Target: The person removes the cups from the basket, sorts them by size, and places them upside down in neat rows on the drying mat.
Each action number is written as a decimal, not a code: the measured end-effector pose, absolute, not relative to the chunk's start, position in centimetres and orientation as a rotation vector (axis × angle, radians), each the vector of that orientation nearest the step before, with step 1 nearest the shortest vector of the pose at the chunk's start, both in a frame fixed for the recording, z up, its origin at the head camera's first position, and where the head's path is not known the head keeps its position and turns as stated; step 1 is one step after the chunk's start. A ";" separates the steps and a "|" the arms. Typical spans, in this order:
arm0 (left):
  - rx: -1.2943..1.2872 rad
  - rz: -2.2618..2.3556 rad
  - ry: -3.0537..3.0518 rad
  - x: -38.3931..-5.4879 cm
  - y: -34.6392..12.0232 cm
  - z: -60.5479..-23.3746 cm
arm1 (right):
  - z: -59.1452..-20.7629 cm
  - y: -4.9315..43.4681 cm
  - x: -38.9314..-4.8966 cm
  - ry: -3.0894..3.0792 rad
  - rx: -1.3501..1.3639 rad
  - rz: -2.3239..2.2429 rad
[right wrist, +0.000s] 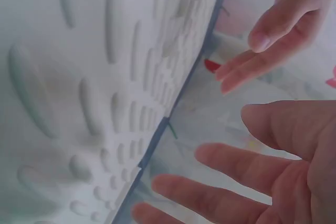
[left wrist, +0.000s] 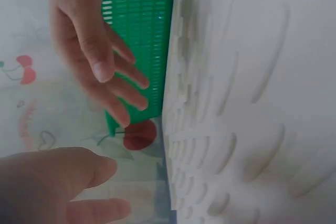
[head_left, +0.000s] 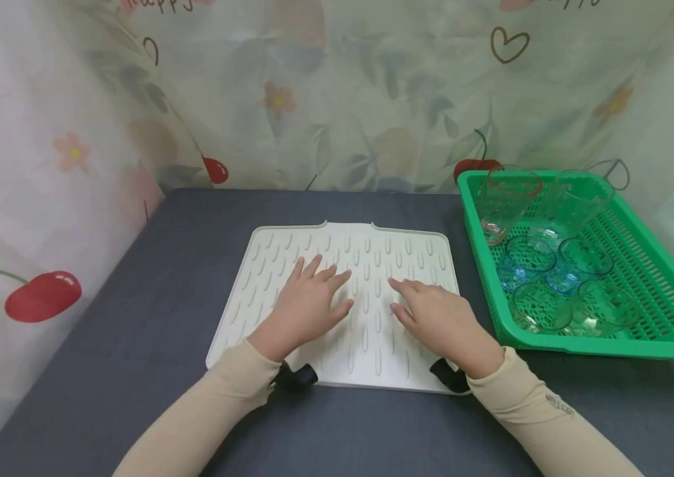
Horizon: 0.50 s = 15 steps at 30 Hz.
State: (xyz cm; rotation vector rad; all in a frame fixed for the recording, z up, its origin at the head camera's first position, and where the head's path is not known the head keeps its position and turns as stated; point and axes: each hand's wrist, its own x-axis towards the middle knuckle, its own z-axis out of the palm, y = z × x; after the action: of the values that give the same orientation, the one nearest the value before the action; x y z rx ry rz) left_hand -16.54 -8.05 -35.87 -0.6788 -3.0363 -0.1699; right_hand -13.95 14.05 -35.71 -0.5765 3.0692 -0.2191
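A white mat (head_left: pixel 367 252) with rows of raised oval ribs lies flat on the dark tabletop. Over its left half is my left hand (head_left: pixel 307 305), fingers spread and nothing held. My right hand (head_left: pixel 441 318) is over the right half, its fingers extended and pointing inward, also holding nothing. In the left wrist view, a gap shows between the mat (left wrist: pixel 262 103) and both hands. The right wrist view shows the right hand's straight fingers (right wrist: pixel 210 195) beside the ribbed surface, with the left hand (right wrist: pixel 294 24) farther off.
On the right stands a green slotted basket (head_left: pixel 599 344). It holds a tall red-rimmed glass (head_left: pixel 506 205), a tall clear glass (head_left: pixel 575 205), blue glasses (head_left: pixel 524 268) and short clear glasses (head_left: pixel 542 311). A printed curtain (head_left: pixel 337 99) hangs behind the dark tabletop (head_left: pixel 152 318).
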 end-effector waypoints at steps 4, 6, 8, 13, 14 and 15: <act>-0.709 -0.267 -3.010 -16.0 -8.8 -35.0 | -34.5 14.2 -12.5 3.022 -0.584 -0.254; -0.715 -0.319 -2.989 -15.8 -9.4 -34.5 | -33.9 14.5 -11.7 3.026 -0.592 -0.268; -0.711 -0.365 -2.971 -15.4 -10.0 -33.9 | -33.2 14.9 -10.9 3.043 -0.598 -0.295; -0.645 -0.454 -2.935 -14.1 -11.9 -32.6 | -31.6 17.2 -9.1 3.142 -0.616 -0.446; -0.629 -0.466 -2.927 -13.9 -12.3 -32.4 | -31.3 17.8 -8.8 3.176 -0.630 -0.485; -0.614 -0.480 -2.918 -13.7 -12.7 -32.3 | -31.1 18.4 -8.6 3.210 -0.646 -0.521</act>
State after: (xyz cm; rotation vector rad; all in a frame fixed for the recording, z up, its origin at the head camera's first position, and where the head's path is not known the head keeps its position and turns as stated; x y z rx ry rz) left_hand -13.69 -12.67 -32.29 -0.6142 -2.9183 -0.4800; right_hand -8.59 18.39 -31.12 -0.6459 3.2103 -0.5210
